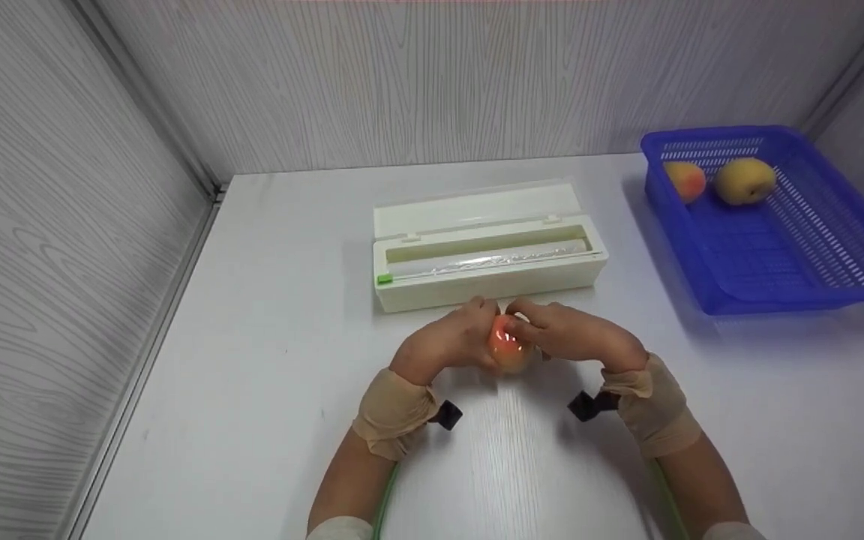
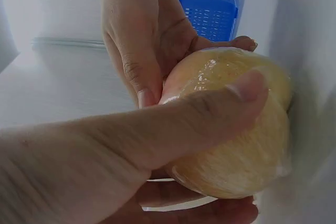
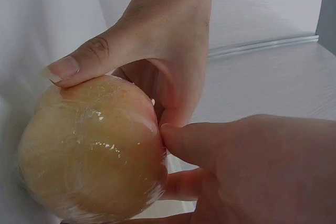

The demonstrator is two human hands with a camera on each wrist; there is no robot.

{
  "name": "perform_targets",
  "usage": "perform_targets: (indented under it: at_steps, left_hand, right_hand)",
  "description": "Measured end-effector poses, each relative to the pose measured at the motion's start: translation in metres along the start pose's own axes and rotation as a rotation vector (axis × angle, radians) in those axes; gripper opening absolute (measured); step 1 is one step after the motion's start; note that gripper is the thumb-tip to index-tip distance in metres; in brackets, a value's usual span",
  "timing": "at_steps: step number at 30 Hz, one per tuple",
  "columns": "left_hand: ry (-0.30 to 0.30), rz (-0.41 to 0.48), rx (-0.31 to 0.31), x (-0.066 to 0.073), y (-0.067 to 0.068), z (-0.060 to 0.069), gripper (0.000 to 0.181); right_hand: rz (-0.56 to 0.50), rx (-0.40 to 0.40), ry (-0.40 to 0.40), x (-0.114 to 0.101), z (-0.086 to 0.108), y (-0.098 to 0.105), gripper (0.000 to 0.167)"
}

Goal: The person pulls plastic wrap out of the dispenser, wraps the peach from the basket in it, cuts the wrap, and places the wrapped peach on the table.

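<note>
A red-and-yellow peach [image 1: 508, 346] is held between both hands, just in front of the white film box. Clear plastic film, shiny and wrinkled, covers the peach [image 3: 94, 150] in the wrist views. My left hand [image 1: 449, 339] grips it from the left, the thumb lying across its side and the fingers curled beneath. From the right, my right hand [image 1: 580, 334] holds the same peach, its thumb pressed against the reddish part near the top. Some right fingertips are hidden behind the fruit.
Behind the hands stands the white cling film box [image 1: 492, 289], lid open, with a film roll [image 1: 469, 262] inside and a green slider [image 1: 385, 279] at its left end. To the right, a blue basket [image 1: 792, 301] contains two peaches [image 1: 745, 181]. Panels enclose the table.
</note>
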State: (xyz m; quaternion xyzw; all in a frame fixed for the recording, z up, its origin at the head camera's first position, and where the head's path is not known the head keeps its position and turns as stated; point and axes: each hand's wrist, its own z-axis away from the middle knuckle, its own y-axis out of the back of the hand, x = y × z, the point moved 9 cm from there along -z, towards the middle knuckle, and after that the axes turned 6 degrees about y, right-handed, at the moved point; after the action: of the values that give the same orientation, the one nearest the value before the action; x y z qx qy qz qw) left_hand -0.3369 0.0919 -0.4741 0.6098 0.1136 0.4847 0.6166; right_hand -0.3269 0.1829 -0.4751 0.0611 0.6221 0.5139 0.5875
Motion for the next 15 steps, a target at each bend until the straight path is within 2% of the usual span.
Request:
perform_targets:
  at_steps: [6,10,15]
  left_hand:
    - [0.121,0.026,-0.074,-0.01,-0.009,-0.003,0.075]
    - [0.152,0.028,-0.086,-0.012,-0.012,-0.003,0.081]
    - [0.174,0.031,-0.126,-0.015,-0.011,0.003,0.085]
  right_hand:
    - [-0.005,0.0,-0.007,0.002,-0.005,-0.002,0.048]
    - [-0.047,-0.018,-0.012,0.005,-0.005,-0.005,0.047]
    - [-0.037,-0.01,-0.007,0.007,-0.003,-0.003,0.051]
